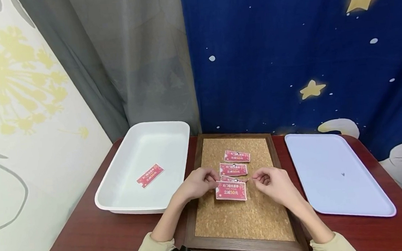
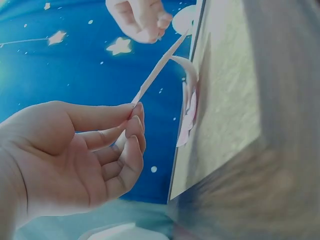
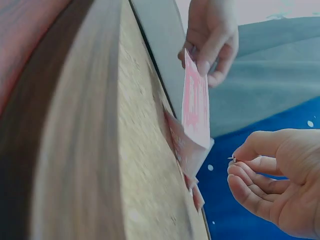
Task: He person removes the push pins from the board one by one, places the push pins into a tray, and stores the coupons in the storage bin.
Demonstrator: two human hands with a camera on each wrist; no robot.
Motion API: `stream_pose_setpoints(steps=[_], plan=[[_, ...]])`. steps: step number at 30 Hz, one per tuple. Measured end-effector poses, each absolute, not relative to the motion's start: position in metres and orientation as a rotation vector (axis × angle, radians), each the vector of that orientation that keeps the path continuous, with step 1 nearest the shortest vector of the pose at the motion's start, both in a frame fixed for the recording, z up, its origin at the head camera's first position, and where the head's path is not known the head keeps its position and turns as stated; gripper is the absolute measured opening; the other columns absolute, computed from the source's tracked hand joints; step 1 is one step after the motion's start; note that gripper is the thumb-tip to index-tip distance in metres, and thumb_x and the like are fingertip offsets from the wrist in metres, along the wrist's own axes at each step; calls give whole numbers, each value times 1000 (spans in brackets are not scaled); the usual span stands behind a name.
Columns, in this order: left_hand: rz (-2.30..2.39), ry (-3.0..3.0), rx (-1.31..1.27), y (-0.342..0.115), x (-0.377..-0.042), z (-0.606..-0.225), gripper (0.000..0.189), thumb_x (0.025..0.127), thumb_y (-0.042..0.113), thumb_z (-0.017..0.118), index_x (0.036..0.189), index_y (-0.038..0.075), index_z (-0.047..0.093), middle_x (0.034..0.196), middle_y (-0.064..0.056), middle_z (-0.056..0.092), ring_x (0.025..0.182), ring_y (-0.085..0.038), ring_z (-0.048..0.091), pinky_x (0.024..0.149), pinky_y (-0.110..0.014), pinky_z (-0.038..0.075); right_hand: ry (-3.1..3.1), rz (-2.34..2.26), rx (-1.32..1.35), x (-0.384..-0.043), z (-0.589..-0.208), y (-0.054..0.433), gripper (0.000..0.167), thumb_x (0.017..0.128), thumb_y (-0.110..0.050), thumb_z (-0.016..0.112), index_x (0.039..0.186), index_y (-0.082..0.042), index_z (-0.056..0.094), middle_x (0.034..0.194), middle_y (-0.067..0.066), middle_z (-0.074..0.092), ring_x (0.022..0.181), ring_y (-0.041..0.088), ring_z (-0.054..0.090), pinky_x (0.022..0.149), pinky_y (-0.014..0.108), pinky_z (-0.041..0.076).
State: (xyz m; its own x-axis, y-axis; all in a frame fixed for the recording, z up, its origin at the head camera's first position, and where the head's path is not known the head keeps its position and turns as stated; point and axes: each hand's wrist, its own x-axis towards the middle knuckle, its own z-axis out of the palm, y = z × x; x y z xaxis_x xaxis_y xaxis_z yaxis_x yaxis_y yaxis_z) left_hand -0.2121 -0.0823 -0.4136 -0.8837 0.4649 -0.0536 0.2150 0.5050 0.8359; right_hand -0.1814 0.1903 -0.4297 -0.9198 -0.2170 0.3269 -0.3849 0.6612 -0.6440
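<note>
My left hand [image 1: 201, 183] pinches a pink paper coupon [image 1: 231, 191] by its left edge, holding it over the cork board [image 1: 244, 220]. Between thumb and fingertips of my right hand [image 3: 272, 175] is a small push pin [image 3: 233, 159], its point turned toward the coupon but apart from it. Higher on the board, pinned coupons hang in a column: a top one [image 1: 237, 156], a middle one [image 1: 233, 169], and a lower one [image 1: 234, 179] partly hidden behind the held coupon. In the left wrist view the held coupon [image 2: 159, 67] appears edge-on, off the board.
To the left stands a deep white tray [image 1: 145, 206] with one pink coupon [image 1: 150, 175] in it. A flat pale tray [image 1: 332, 174] on the right bears a tiny dark pin [image 1: 343, 174]. The dark red table [image 1: 89, 236] runs beneath; curtains [image 1: 252, 58] hang behind.
</note>
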Motion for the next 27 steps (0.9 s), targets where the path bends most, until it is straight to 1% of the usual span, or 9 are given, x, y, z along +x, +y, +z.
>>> stream_pose_setpoints(steps=[3,8,11,15,19,22,24,27], plan=[[1358,2486,564,-87,-213,-410,5,93,5,68,95,1,66,79,-2,61,68,-14,54,60,-28,45,-2632,1084,459,-182,-428,198,12,83,3,73,86,-8,73,78,-5,68,71,7,61,63,24,53],[1423,2464,550,-96,-215,-406,6,95,5,67,96,-1,66,81,-5,62,75,-26,61,64,-29,48,-2603,1035,428,-184,-424,209,10,85,2,73,88,-7,73,79,-3,68,70,8,62,63,25,53],[1448,2453,530,-101,-216,-404,4,95,4,65,97,0,66,83,-7,63,78,-30,62,66,-29,48,-2591,1024,412,-185,-422,215,8,86,1,73,90,-6,73,80,-3,69,71,9,63,63,25,54],[1480,2456,494,-110,-217,-401,5,97,4,64,100,1,66,85,-9,64,78,-28,62,66,-32,48,-2586,1021,382,-185,-422,226,7,87,0,73,92,-5,73,81,-2,70,72,9,64,64,24,54],[1538,2460,474,-120,-219,-399,7,96,4,64,103,1,66,88,-11,65,76,-24,61,73,-43,53,-2589,994,352,-184,-422,237,6,88,-2,73,93,-6,74,81,-2,70,71,7,63,64,21,52],[1580,2463,451,-127,-219,-398,8,96,3,64,103,0,66,87,-10,65,75,-20,60,77,-51,53,-2586,971,336,-182,-422,247,3,90,-6,73,93,-5,74,80,-3,69,69,5,63,63,18,50],[1595,2466,434,-132,-220,-398,8,96,4,64,103,0,66,87,-9,65,74,-19,59,78,-52,53,-2578,957,325,-181,-422,254,3,90,-7,73,92,-5,74,79,-3,70,68,4,63,63,16,49],[1610,2463,403,-139,-220,-399,8,96,4,64,103,0,65,87,-9,65,75,-20,60,78,-50,54,-2563,940,300,-179,-422,264,4,90,-7,72,91,-4,74,79,-1,70,69,3,63,64,11,46]])
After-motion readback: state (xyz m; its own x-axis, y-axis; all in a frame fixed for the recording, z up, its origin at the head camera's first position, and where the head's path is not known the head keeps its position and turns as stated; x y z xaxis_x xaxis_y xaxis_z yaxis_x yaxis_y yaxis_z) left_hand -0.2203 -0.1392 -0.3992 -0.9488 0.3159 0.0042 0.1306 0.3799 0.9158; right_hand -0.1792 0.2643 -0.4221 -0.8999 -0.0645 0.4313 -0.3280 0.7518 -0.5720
